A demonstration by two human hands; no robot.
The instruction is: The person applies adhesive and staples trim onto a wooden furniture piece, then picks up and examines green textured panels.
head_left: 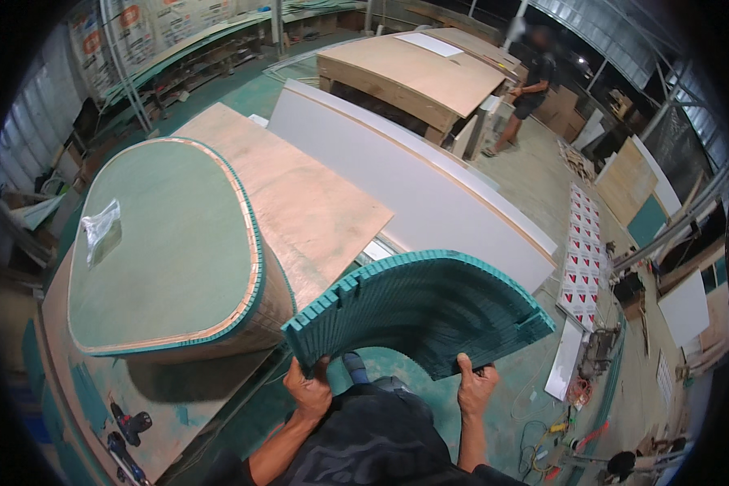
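Note:
Between my two hands I hold a curved, slotted teal-green panel (pixel 429 304), bent into an arch with its hollow side toward me. My left hand (pixel 309 390) is closed on its lower left edge, the thumb on the near face. On the lower right edge, my right hand (pixel 476 385) grips with its thumb pressed inside. The panel's left end is close to a large rounded form (pixel 166 243) with a flat green top and a slotted teal band around its rim. Whether the two touch, I cannot tell.
Beneath the rounded form lies a plywood sheet (pixel 324 202). A long white panel (pixel 405 174) leans behind it, with a plywood-topped table (pixel 413 69) beyond. A cordless drill (pixel 130 423) rests at lower left. Cables (pixel 535 445) cross the floor at right. Another person (pixel 535 77) stands far off.

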